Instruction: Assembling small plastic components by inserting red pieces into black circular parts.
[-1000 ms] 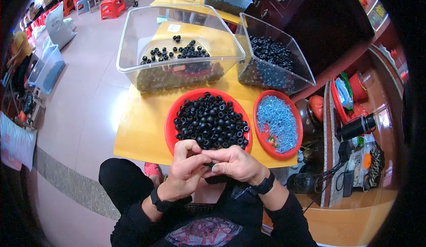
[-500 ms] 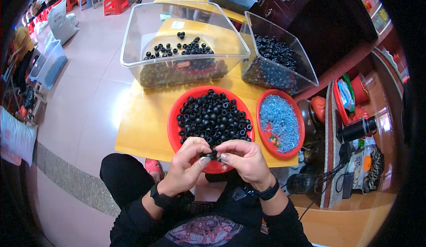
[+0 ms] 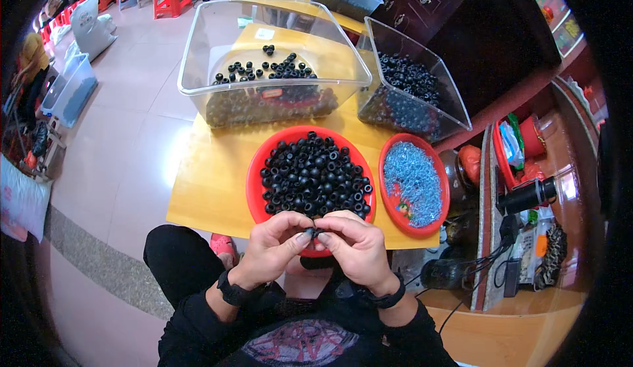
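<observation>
Over the near rim of a red bowl [image 3: 256,162] my two hands meet at the fingertips. My left hand [image 3: 275,243] pinches a small dark round piece [image 3: 310,234], much like the black hollow balls [image 3: 313,172] heaped in the bowl. Thumb and forefinger of my right hand [image 3: 356,243] press against the same piece from the other side; whether they hold a second small part is hidden. To the right, a red oval tray [image 3: 446,199] holds many small clear-blue pieces [image 3: 413,172].
Behind the bowl stands a clear plastic bin [image 3: 198,93] with black balls, beside another filled bin [image 3: 455,113]. The yellow table [image 3: 198,192] ends just before my knees. At right are a shelf with a black cylinder [image 3: 527,196] and cables; red stools [image 3: 173,1] stand far left.
My right hand has moved left and closed in on my left hand, so the fingertips now touch around the small piece. The view has shifted slightly.
</observation>
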Tool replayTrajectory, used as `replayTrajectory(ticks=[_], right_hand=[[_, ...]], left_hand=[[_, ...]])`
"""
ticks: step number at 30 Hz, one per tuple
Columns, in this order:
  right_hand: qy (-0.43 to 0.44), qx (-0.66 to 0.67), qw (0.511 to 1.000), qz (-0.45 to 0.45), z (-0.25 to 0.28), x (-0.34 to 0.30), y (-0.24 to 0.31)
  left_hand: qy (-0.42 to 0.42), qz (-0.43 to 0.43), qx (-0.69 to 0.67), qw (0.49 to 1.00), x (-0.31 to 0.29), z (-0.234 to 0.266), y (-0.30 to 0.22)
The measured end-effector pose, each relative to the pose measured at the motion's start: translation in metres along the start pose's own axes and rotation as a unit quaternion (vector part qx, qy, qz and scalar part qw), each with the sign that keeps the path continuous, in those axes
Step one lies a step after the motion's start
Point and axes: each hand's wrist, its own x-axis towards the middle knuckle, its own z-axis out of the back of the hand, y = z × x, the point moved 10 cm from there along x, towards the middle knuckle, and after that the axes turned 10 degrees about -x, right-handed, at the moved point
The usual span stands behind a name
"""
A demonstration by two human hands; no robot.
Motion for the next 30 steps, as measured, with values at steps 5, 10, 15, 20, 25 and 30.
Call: replayTrajectory(ticks=[5, 10, 15, 20, 25, 30], right_hand=[[-0.026, -0.117, 0.986, 0.113, 0.004, 0.001, 0.017], [0.018, 0.104, 0.987, -0.117, 0.003, -0.001, -0.030], [0.017, 0.121, 0.986, -0.113, -0.003, -0.001, -0.025], [0.006, 0.081, 0.993, -0.086, 0.000, 0.002, -0.023], [0.018, 0.128, 0.981, -0.147, -0.002, 0.000, -0.031], [-0.002, 0.065, 0.994, -0.086, 0.005, -0.001, -0.016]], left_hand=[[-0.011, 0.001, 0.000, 1.000, 0.000, 0.000, -0.002], [-0.021, 0.020, 0.020, 0.999, -0.001, 0.002, 0.001], [-0.002, 0.042, -0.036, 0.998, 0.001, 0.000, 0.006], [0.010, 0.051, -0.049, 0.997, 0.000, -0.002, 0.008], [0.012, 0.054, -0.074, 0.996, 0.001, -0.001, 0.009], [0.006, 0.059, -0.093, 0.994, 0.000, 0.001, 0.011]])
